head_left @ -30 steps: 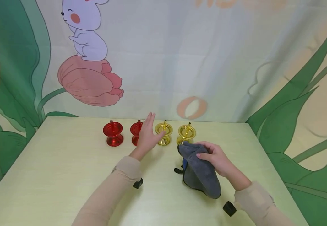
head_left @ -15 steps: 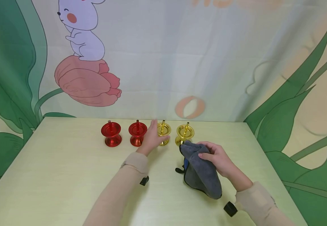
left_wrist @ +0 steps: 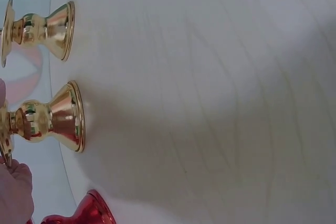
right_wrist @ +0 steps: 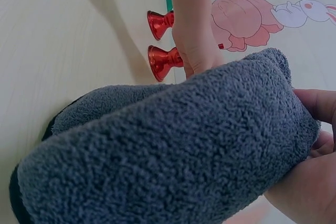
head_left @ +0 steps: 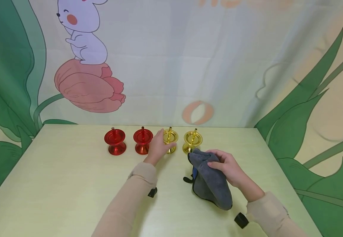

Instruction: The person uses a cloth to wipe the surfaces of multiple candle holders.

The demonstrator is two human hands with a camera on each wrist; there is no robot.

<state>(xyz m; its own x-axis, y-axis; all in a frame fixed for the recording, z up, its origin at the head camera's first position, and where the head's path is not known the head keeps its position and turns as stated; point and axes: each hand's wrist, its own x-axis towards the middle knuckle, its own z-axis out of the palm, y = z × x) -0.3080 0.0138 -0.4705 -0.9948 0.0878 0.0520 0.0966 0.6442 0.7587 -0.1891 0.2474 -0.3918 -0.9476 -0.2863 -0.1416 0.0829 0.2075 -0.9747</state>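
Observation:
My left hand (head_left: 157, 146) is at the dish of the inner gold candle holder (head_left: 171, 135), fingers on one side and thumb on the other. In the left wrist view, curled fingers (left_wrist: 14, 192) touch the rim of that gold candle holder (left_wrist: 65, 118), whose base stands on the table. My right hand (head_left: 227, 167) grips a folded grey plush cloth (head_left: 212, 181) with dark edging and a black loop. The cloth fills much of the right wrist view. Just beyond it stands the other gold candle holder (head_left: 192, 139), its base partly covered by the cloth.
Two red candle holders, an outer one (head_left: 115, 137) and an inner one (head_left: 142, 136), continue the row to the left, the inner one close to my left hand. The pale table (head_left: 70, 191) ends at a printed curtain (head_left: 147, 75) just behind the row.
My left hand has moved right and down from above the inner red candle holder to the inner gold one, its fingers closing around the dish. The right hand and cloth stay nearly still.

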